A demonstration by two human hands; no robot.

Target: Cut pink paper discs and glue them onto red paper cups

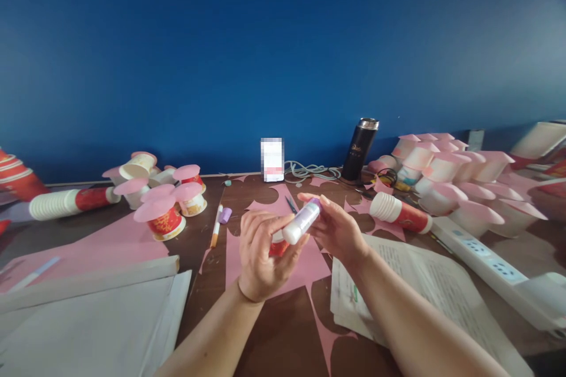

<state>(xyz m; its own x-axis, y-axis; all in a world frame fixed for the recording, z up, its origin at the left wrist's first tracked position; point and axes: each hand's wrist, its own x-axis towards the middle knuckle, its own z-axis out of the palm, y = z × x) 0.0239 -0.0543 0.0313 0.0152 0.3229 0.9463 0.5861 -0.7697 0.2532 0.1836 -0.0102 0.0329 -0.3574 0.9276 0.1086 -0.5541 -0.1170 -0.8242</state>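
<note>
Near the middle of the table, my left hand (260, 253) is curled around a red paper cup (278, 245), which is mostly hidden by the fingers. My right hand (338, 230) grips a white glue stick (302, 222) by its purple end. The stick's white end slants down to the left, over the cup and between my left thumb and fingers. Below both hands lies a cut pink paper sheet (283, 274). A purple cap (225, 215) rests on the table to the left, beside an orange-and-white pen (216, 227).
Cups topped with pink paper discs (160, 203) stand on the left; several more with pink tops (477, 212) crowd the right. A black thermos (360, 150), phone (272, 160), cable (309, 171), scissors (290, 205), stacked cups (400, 212), power strip (481, 253) and printed papers (411, 277) surround the hands.
</note>
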